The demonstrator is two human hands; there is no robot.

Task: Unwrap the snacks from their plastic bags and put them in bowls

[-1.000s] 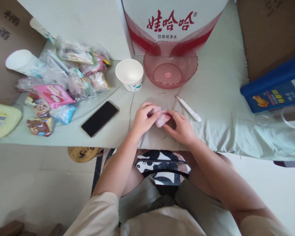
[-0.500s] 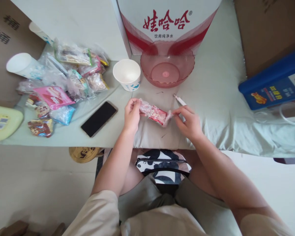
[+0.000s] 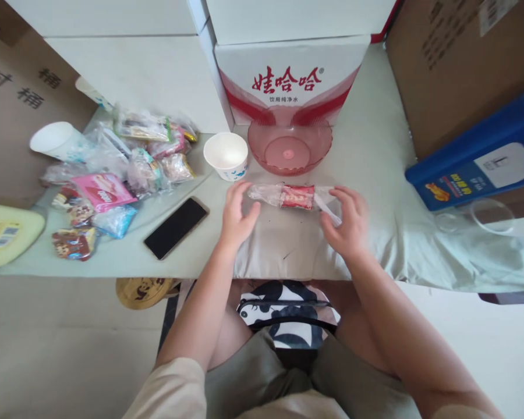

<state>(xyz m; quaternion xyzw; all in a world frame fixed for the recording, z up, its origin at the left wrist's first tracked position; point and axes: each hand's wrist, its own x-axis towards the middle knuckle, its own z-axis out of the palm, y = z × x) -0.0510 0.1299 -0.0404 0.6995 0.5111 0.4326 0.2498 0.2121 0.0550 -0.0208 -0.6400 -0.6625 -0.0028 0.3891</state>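
A clear plastic snack packet with a red label (image 3: 295, 196) lies stretched flat on the pale green cloth (image 3: 288, 244), just in front of a pink plastic bowl (image 3: 257, 148). My left hand (image 3: 238, 216) rests by the packet's left end with its fingers stretched out and apart. My right hand (image 3: 350, 224) sits at the packet's right end, fingers loosely arched and spread, their tips touching the wrapper's edge. A thin white stick (image 3: 332, 213) pokes out from under those fingers.
A paper cup (image 3: 226, 154) stands left of the bowl; a black phone (image 3: 175, 227) lies nearer me. A heap of wrapped snacks (image 3: 126, 160) and a tipped paper cup (image 3: 55, 139) fill the left. A red-and-white carton (image 3: 288, 81) stands behind; a blue box (image 3: 475, 166) lies at the right.
The crumpled packet was pulled out lengthwise between both hands, then laid flat on the cloth. Both hands have opened and let go of its ends. The view tilted upward.
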